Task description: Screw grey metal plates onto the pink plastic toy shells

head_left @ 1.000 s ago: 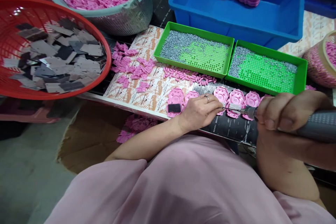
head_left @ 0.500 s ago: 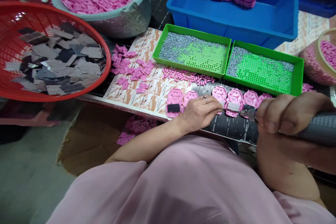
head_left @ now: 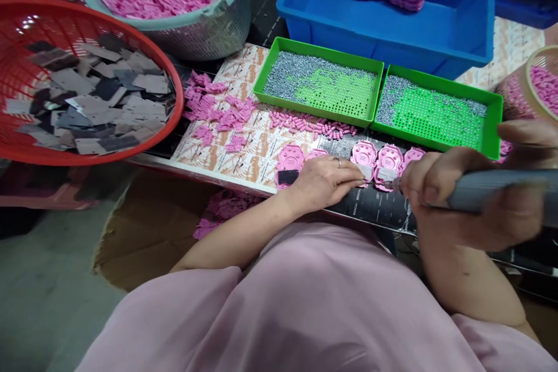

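Observation:
A row of pink plastic casings (head_left: pixel 364 152) lies along the front of the bench, several of them with a flat metal plate. My left hand (head_left: pixel 320 184), a ring on one finger, rests over the row. Its fingertips are pressed together at the lower edge of a casing with a light plate (head_left: pixel 364 172); what they pinch is hidden. In my right hand (head_left: pixel 425 180) is a grey electric screwdriver (head_left: pixel 483 189), held nearly level. Its tip points left at the plate (head_left: pixel 387 175) on the neighbouring casing; contact is unclear. The right hand covers the row's right end.
Two green trays (head_left: pixel 318 111) of small screws stand behind the row, with small pink pieces (head_left: pixel 305 124) before them. Further back are a blue bin (head_left: pixel 387 40) with stacked casings and a basket (head_left: pixel 209 35) of pink parts. A red basket (head_left: pixel 168 70) of metal plates stands left.
My right hand and the screwdriver have moved left, bringing the tip closer to the plated casing. My left hand has shifted slightly left, its fingers still together.

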Available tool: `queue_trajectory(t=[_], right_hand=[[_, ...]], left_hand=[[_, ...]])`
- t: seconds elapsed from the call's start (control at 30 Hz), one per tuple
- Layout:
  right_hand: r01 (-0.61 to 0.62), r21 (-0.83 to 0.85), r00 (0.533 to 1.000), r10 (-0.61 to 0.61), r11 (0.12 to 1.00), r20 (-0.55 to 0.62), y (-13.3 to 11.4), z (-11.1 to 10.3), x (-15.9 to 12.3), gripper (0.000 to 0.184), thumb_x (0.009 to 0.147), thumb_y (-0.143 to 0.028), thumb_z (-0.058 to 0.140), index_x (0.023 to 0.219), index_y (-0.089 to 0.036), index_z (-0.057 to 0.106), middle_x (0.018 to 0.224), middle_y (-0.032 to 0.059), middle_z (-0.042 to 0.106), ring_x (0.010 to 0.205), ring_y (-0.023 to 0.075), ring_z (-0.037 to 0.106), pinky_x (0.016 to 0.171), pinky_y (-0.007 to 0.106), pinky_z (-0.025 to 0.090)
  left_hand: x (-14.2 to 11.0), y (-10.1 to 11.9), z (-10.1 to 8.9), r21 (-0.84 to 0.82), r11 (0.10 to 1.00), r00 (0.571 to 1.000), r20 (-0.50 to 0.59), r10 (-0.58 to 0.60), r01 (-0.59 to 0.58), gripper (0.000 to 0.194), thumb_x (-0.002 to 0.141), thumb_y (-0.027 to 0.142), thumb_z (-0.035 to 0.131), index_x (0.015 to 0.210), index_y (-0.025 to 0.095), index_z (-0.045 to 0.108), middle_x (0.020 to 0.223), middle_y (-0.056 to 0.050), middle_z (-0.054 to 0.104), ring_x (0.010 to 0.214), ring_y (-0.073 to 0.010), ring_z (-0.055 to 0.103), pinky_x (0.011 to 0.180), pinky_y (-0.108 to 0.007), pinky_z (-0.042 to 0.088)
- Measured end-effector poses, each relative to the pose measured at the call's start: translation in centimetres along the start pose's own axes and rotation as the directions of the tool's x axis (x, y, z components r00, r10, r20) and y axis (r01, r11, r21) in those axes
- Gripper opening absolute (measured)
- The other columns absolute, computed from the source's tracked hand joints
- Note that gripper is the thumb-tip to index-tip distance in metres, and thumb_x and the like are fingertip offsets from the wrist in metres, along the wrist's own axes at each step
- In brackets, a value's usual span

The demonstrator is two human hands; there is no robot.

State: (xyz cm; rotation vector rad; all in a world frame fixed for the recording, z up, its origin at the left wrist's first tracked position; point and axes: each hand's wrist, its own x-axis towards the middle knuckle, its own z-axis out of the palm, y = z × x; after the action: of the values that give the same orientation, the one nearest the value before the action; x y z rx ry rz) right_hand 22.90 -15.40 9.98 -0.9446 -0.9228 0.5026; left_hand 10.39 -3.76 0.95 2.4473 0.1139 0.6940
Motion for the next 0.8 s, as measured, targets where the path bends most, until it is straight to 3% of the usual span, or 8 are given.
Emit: queue_trajectory(t=[0.13, 0.23, 0.43, 0.63, 0.8], right_hand=[[0.122, -0.025, 0.990, -0.123, 0.992, -0.073, 2.1, 0.1, 0.4, 0.021, 0.080, -0.035, 0.063, 0.099, -0.028, 0.066, 0.046, -0.0064, 0.049, 0.030, 0.0109, 0.040, 0.027, 0.028, 0.036], [0.095, -0.058, 0.988, -0.102, 0.994, -0.118, 2.6, 0.1, 0.4, 0.015, 0.080, -0.037, 0.064, 0.093, -0.031, 0.065, 0.044, -0.0069, 0.046, 0.030, 0.0108, 0.038, 0.027, 0.027, 0.032], [0.101, -0.054, 0.989, -0.106, 0.993, -0.099, 2.5, 0.0, 0.4, 0.014, 0.080, -0.036, 0.063, 0.093, -0.033, 0.063, 0.045, -0.0078, 0.047, 0.031, 0.0106, 0.040, 0.029, 0.027, 0.034], [0.073, -0.038, 0.997, -0.072, 0.997, 0.018, 0.7, -1.3, 0.6, 0.022, 0.082, -0.036, 0.061, 0.103, -0.029, 0.063, 0.052, -0.0070, 0.054, 0.037, 0.0113, 0.048, 0.036, 0.029, 0.046], [0.012, 0.001, 0.999, -0.012, 1.000, 0.045, -0.6, -2.2, 0.6, 0.025, 0.079, -0.039, 0.065, 0.102, -0.031, 0.063, 0.051, -0.0051, 0.056, 0.038, 0.0124, 0.049, 0.036, 0.029, 0.046]], left_hand=[[0.0, 0.0, -0.6, 0.041, 0.999, 0.999, -0.028, -0.028, 0.029, 0.018, 0.093, 0.025, 0.055, 0.092, 0.017, 0.071, 0.096, -0.001, 0.074, 0.083, -0.0122, 0.069, 0.078, -0.025, 0.050], [0.0, 0.0, -0.4, 0.135, 0.990, 1.000, -0.021, -0.024, 0.026, 0.018, 0.091, 0.024, 0.054, 0.090, 0.018, 0.071, 0.092, -0.001, 0.074, 0.083, -0.0143, 0.067, 0.080, -0.028, 0.049], [0.3, 0.2, 0.4, 0.265, 0.963, 0.998, -0.028, 0.057, -0.047, 0.019, 0.091, 0.025, 0.055, 0.081, 0.017, 0.069, 0.090, -0.003, 0.073, 0.089, -0.0187, 0.061, 0.077, -0.032, 0.045], [0.2, -0.1, 0.5, 0.220, 0.974, 0.998, -0.007, 0.061, -0.058, 0.018, 0.093, 0.026, 0.055, 0.084, 0.018, 0.069, 0.090, -0.003, 0.072, 0.086, -0.0165, 0.060, 0.075, -0.030, 0.044], [-0.1, -0.7, 1.0, 0.033, 0.997, 0.992, -0.102, 0.067, -0.064, 0.017, 0.093, 0.026, 0.056, 0.093, 0.020, 0.072, 0.090, -0.002, 0.073, 0.081, -0.0124, 0.064, 0.079, -0.027, 0.050]])
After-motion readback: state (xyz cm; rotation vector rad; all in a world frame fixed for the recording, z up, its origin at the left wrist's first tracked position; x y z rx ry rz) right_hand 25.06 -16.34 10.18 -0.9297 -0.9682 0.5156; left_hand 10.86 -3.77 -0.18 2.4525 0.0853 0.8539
